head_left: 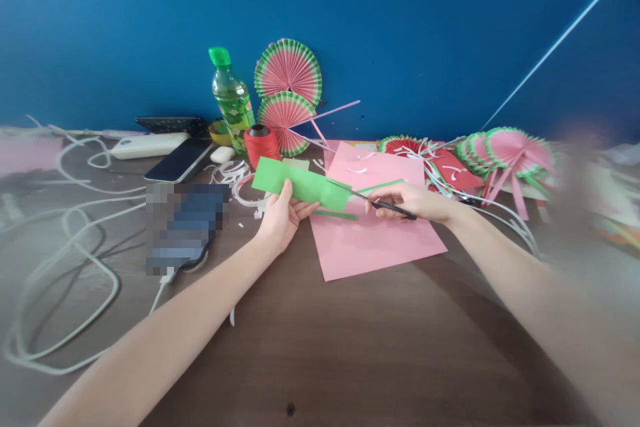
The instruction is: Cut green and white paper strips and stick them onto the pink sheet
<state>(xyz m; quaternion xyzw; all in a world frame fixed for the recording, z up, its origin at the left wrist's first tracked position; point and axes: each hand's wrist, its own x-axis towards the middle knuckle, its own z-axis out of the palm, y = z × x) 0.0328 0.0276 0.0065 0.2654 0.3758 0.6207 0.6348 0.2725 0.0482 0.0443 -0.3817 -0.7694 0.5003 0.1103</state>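
Note:
My left hand [281, 219] pinches a strip of green paper [300, 183] by its lower edge and holds it above the table. My right hand [411, 201] is closed round the black handles of a pair of scissors [371, 200]. The blades reach into the right end of the green paper. A thin green sliver [336, 215] hangs off below the cut. Under both hands lies a pink paper sheet [370, 240] on the brown table [350, 347].
Two pink-and-green paper fans [287, 70] lean against the blue wall, with more fans [505, 150] stacked at the right. A green bottle [231, 100], a red thread spool [261, 144], phones [181, 160], a power strip [145, 145] and white cables [75, 260] crowd the left.

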